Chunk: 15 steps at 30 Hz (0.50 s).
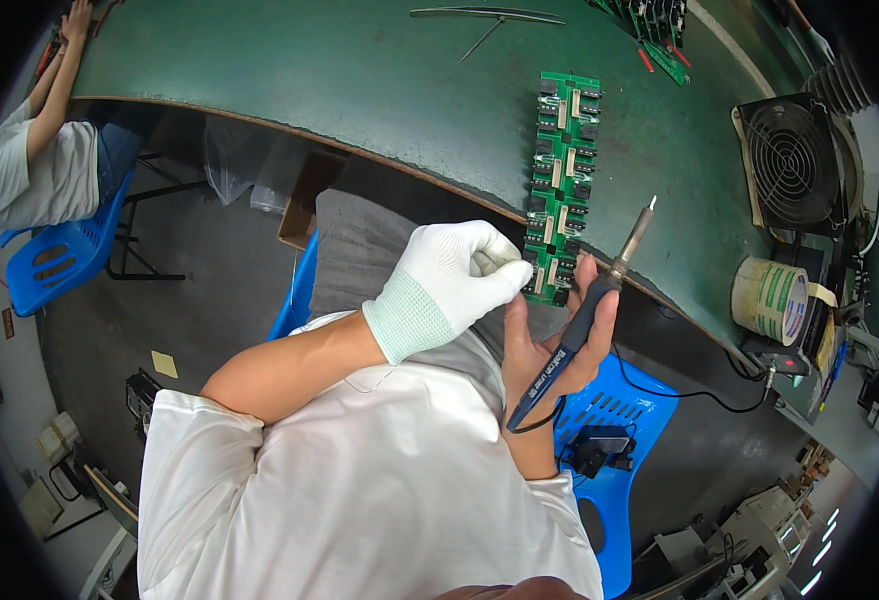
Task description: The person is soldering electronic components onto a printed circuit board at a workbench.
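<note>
A long green circuit board point(565, 165) with several rows of black parts and pale connectors lies across the table's near edge, its near end sticking out toward me. My left hand point(455, 270), in a white knitted glove with a pale green cuff, is closed. Its thumb and forefinger pinch together at the board's near left edge; what sits between them is hidden. My bare right hand point(560, 350) is wrapped round a dark blue soldering iron point(565, 355), its metal tip pointing up and away to the right. Thumb and fingertips of that hand also touch the board's near end.
On the green table point(360, 80) lie a thin metal stand point(490, 14) and more circuit boards point(655, 25) at the back. A fan point(792, 150) and a tape roll point(770, 300) stand at right. The iron's cord point(700, 395) loops past a blue chair point(620, 400). Another person point(45, 160) sits far left.
</note>
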{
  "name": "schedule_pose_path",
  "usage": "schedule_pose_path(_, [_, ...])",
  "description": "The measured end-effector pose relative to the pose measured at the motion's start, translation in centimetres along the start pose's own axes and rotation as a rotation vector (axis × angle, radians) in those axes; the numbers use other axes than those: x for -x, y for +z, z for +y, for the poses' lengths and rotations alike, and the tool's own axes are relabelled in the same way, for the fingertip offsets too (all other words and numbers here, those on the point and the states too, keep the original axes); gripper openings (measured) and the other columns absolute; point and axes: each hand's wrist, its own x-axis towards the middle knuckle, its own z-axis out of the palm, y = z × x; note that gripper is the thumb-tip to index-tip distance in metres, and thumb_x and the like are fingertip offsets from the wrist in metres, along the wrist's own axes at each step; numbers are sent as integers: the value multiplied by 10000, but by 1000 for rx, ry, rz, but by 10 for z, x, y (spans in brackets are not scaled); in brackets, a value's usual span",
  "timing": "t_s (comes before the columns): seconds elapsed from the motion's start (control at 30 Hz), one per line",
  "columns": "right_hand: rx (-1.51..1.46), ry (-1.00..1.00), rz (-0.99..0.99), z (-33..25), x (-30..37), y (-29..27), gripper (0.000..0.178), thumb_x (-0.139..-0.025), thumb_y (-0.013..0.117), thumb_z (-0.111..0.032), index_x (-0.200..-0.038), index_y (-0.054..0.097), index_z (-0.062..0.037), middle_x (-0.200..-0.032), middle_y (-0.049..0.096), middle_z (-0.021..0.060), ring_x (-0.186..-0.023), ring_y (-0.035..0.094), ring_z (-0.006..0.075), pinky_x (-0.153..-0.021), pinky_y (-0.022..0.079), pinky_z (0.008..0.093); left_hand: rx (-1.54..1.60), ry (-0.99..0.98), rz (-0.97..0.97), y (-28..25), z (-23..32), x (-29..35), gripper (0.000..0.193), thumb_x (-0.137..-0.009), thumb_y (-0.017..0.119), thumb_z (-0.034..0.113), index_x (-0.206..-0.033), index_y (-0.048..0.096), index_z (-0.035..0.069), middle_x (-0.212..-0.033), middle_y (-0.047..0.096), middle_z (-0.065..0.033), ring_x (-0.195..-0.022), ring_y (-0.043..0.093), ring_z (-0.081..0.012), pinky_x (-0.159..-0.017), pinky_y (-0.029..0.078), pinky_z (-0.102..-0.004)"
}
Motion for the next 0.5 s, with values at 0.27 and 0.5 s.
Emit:
schedule_pose_path(0.27, [-21,-1,6,0,0,0,934,-700,753,114,-1496,323,-118,-1412,514,244,-1296,534,366,-1038,510,454,-47,18,-6,0,2,-1,76,-816,720,60,-820,680,-5,-648,609,-7,-568,454,-38,-513,401,-189])
schedule_pose_path(0.5, [-18,6,5,-2,-2,-1,933,-695,754,114,-1493,324,-104,-1407,517,248,-1281,547,368,-1011,532,442,-43,23,-33,-3,5,-1,76,-819,713,60,-811,675,-6,-647,613,-11,-564,459,-43,-514,411,-196])
